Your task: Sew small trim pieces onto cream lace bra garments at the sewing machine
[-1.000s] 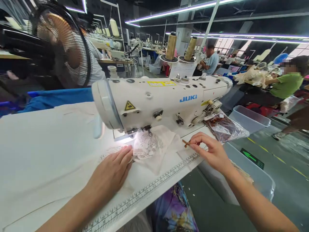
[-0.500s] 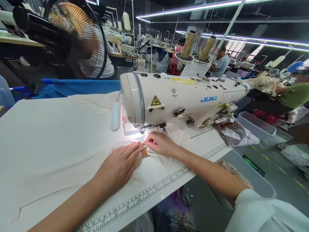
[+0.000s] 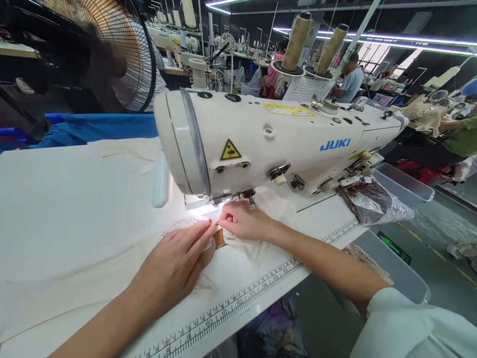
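Pale cream fabric with lacy edges lies on the white table, under and in front of a white JUKI sewing machine. My left hand rests palm down on the lacy part, its fingers together and fingertips pinching a small orange-brown piece with the fabric edge. My right hand pinches the other side of that piece, thumb against forefinger. Both sets of fingertips almost meet just in front of the lit needle area. A brown patch shows between the hands.
A black fan stands at the back left. Two thread cones rise behind the machine. A plastic bag lies at the table's right, near clear bins. A printed ruler runs along the front edge. Other people sit farther back.
The view has moved closer to the machine, which looks larger. Both hands keep nearly the same pinch on the fabric and the small piece, with little visible movement.
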Tool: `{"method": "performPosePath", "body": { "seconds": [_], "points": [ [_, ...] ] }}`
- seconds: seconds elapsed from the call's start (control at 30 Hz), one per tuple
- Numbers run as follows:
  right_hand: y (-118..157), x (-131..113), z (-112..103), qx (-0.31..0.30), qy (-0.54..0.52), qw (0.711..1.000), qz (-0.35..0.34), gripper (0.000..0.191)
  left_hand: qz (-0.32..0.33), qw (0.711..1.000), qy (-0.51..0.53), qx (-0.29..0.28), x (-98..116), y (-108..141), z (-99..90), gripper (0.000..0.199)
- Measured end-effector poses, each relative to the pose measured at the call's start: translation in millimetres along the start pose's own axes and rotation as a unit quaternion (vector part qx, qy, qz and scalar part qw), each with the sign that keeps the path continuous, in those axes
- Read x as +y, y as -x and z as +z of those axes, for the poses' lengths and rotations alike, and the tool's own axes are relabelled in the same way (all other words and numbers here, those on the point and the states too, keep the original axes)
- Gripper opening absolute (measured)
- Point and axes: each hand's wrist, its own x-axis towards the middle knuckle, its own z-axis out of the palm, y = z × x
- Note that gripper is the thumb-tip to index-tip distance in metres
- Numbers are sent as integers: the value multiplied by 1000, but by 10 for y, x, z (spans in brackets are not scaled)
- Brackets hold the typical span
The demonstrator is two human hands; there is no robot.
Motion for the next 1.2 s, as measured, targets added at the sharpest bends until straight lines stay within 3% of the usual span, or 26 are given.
{"method": "performPosePath", "body": {
  "seconds": [0.37, 0.53, 0.77, 0.97, 1.1, 1.2],
  "points": [
    [-22, -42, -35, -19, 14, 999, 21, 21, 20, 999, -29, 7, 19, 22, 38, 54],
    [81, 74, 65, 24, 84, 995, -52, 14, 26, 998, -59, 11, 57, -14, 6, 46],
    [327, 308, 138, 85, 280, 921, -258, 30, 4, 999, -36, -3, 126, -103, -54, 39],
    [357, 337, 115, 90, 335, 896, -278, 30, -16, 999, 18, -32, 135, -99, -41, 38],
    [350, 318, 119, 98, 358, 884, -283, 30, 25, 999, -43, 10, 111, -52, 3, 42],
    [347, 307, 124, 96, 374, 877, -285, 30, 38, 996, -79, 11, 110, -39, 15, 41]
  ]
}}
